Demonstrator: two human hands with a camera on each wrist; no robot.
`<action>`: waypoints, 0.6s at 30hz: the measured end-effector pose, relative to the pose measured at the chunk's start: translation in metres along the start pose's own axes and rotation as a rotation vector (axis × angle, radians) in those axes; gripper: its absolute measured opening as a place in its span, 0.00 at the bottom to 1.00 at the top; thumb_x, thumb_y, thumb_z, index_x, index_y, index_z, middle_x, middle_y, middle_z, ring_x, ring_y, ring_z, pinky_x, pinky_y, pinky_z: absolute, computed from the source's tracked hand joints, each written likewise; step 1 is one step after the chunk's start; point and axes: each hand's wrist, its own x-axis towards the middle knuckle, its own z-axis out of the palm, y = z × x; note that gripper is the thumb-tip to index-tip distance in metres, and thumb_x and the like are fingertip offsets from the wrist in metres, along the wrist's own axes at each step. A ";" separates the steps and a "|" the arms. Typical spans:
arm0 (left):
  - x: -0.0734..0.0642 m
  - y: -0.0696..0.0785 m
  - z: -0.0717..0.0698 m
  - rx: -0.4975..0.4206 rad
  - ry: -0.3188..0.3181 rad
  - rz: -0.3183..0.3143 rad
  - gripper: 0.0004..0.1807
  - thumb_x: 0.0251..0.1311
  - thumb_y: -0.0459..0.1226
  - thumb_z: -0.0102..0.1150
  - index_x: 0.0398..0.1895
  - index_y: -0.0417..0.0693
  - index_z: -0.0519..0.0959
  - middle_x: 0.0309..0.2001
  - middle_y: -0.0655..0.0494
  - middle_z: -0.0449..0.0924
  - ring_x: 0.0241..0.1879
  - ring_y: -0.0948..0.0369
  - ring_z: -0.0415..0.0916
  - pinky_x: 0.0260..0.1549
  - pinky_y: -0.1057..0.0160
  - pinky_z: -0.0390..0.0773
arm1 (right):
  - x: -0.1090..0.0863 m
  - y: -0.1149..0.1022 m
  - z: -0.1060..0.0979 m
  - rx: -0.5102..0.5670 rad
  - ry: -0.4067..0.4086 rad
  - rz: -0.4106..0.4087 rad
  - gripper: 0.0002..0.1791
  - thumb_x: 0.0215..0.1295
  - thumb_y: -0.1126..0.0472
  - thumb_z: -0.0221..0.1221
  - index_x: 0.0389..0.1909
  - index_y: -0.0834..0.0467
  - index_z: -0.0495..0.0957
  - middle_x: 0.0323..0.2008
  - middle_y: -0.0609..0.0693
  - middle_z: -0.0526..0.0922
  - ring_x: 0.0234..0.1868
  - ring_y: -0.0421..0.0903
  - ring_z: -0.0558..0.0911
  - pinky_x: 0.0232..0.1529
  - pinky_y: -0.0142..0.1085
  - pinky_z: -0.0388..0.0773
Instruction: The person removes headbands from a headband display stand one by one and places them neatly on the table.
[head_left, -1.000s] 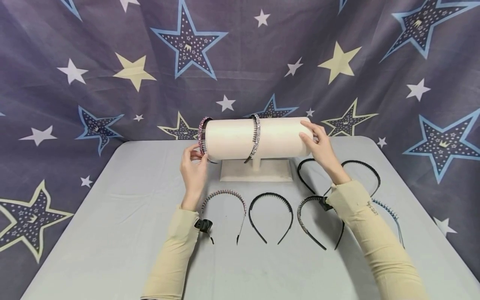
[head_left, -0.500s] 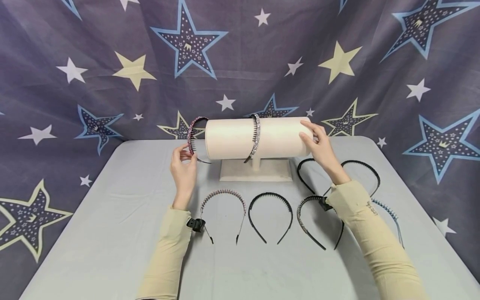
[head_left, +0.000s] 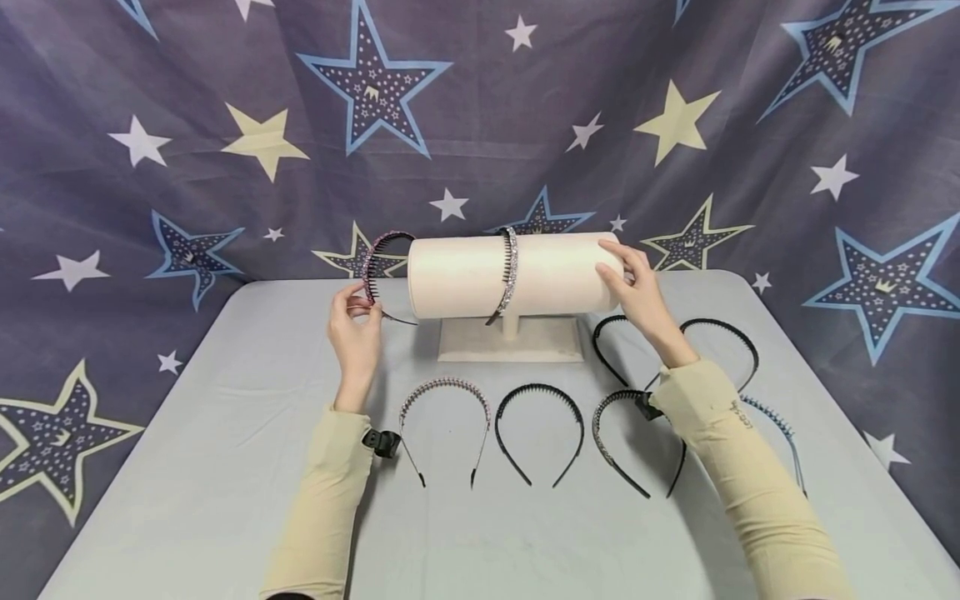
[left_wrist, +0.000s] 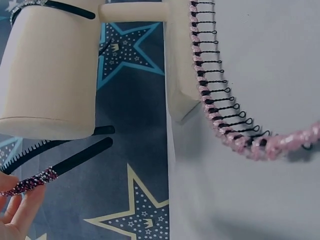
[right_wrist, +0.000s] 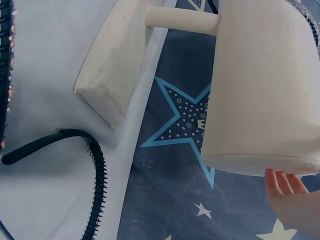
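Between thumb and fingers my left hand (head_left: 354, 337) pinches a headband (head_left: 369, 271) with pink-purple rhinestones and black inner teeth. It hangs in the air just off the left end of a cream cylindrical display stand (head_left: 461, 279). In the left wrist view the headband's dark tips (left_wrist: 85, 155) point toward the roll's end. A silver rhinestone headband (head_left: 512, 271) sits over the middle of the roll. My right hand (head_left: 641, 292) rests its fingers and thumb against the roll's right end; the right wrist view shows the fingertips (right_wrist: 280, 182) right at that end's edge.
On the grey-covered table (head_left: 225, 467) lie a pink beaded headband (head_left: 446, 383), a black one (head_left: 540, 388), a dark glittery one (head_left: 603, 417) and a blue one (head_left: 772, 417). Two more black headbands, one of them here (head_left: 720, 323), lie behind the right forearm. A star-patterned curtain (head_left: 480, 108) hangs behind.
My left hand has drawn the pink-purple headband leftward, off the left end of the roll. The right hand keeps its place at the right end.
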 end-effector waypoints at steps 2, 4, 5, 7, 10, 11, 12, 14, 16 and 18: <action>0.002 0.000 0.000 0.004 -0.002 -0.016 0.18 0.45 0.22 0.57 0.43 0.33 0.73 0.30 0.41 0.74 0.27 0.59 0.72 0.32 0.62 0.75 | 0.000 0.000 0.000 -0.001 0.002 -0.001 0.23 0.64 0.64 0.48 0.60 0.65 0.62 0.55 0.64 0.58 0.49 0.54 0.67 0.48 0.46 0.72; 0.004 0.001 0.000 0.007 -0.004 -0.032 0.18 0.45 0.22 0.57 0.44 0.34 0.73 0.29 0.43 0.74 0.26 0.62 0.71 0.32 0.65 0.74 | 0.001 0.003 0.000 0.002 0.004 -0.004 0.23 0.64 0.64 0.48 0.60 0.64 0.62 0.55 0.64 0.58 0.49 0.55 0.67 0.48 0.47 0.72; 0.005 0.002 0.000 0.011 -0.002 -0.037 0.17 0.46 0.23 0.57 0.43 0.34 0.73 0.28 0.44 0.74 0.25 0.63 0.71 0.31 0.67 0.73 | 0.002 0.005 -0.001 0.005 0.005 -0.007 0.23 0.64 0.63 0.49 0.60 0.64 0.62 0.55 0.64 0.58 0.49 0.55 0.68 0.48 0.48 0.72; 0.007 0.002 0.000 0.012 -0.001 -0.043 0.17 0.46 0.23 0.56 0.43 0.34 0.73 0.28 0.44 0.74 0.25 0.64 0.70 0.30 0.70 0.72 | 0.004 0.012 -0.001 0.007 0.003 -0.006 0.23 0.64 0.62 0.49 0.60 0.62 0.63 0.55 0.63 0.58 0.49 0.55 0.68 0.48 0.48 0.72; 0.009 0.002 -0.001 0.013 0.000 -0.049 0.17 0.46 0.22 0.56 0.43 0.34 0.73 0.28 0.44 0.73 0.25 0.66 0.69 0.29 0.72 0.71 | 0.008 0.024 0.000 0.003 0.002 -0.008 0.24 0.64 0.59 0.49 0.61 0.59 0.63 0.56 0.61 0.58 0.49 0.54 0.68 0.47 0.47 0.72; 0.009 0.001 -0.002 0.012 0.002 -0.052 0.17 0.46 0.22 0.56 0.43 0.34 0.73 0.28 0.44 0.74 0.24 0.67 0.69 0.28 0.72 0.71 | 0.009 0.027 0.000 -0.002 0.001 -0.010 0.24 0.64 0.58 0.49 0.61 0.58 0.63 0.56 0.61 0.58 0.49 0.53 0.68 0.47 0.47 0.72; 0.010 0.001 -0.003 0.011 0.002 -0.055 0.17 0.45 0.22 0.56 0.43 0.34 0.73 0.28 0.44 0.74 0.24 0.68 0.68 0.28 0.73 0.71 | 0.010 0.030 0.000 -0.005 0.001 -0.012 0.24 0.64 0.57 0.49 0.61 0.57 0.63 0.56 0.60 0.58 0.50 0.53 0.68 0.47 0.46 0.72; 0.010 0.000 -0.005 0.012 0.002 -0.064 0.18 0.45 0.22 0.56 0.44 0.34 0.73 0.28 0.44 0.74 0.24 0.71 0.68 0.28 0.75 0.70 | 0.011 0.034 0.000 -0.008 0.004 -0.017 0.24 0.64 0.56 0.49 0.61 0.56 0.63 0.56 0.60 0.58 0.50 0.53 0.68 0.47 0.46 0.73; 0.011 -0.001 -0.007 0.008 0.002 -0.071 0.18 0.45 0.22 0.56 0.44 0.33 0.73 0.28 0.45 0.74 0.24 0.73 0.67 0.29 0.74 0.71 | 0.011 0.034 -0.001 -0.006 0.007 -0.020 0.24 0.64 0.57 0.49 0.61 0.57 0.63 0.56 0.60 0.58 0.49 0.53 0.68 0.47 0.45 0.73; 0.012 -0.003 -0.010 0.009 0.003 -0.073 0.18 0.45 0.22 0.56 0.44 0.33 0.73 0.28 0.46 0.74 0.24 0.74 0.67 0.30 0.73 0.71 | 0.010 0.031 -0.001 0.004 0.007 -0.019 0.24 0.64 0.58 0.50 0.61 0.58 0.63 0.56 0.60 0.58 0.49 0.53 0.68 0.47 0.45 0.73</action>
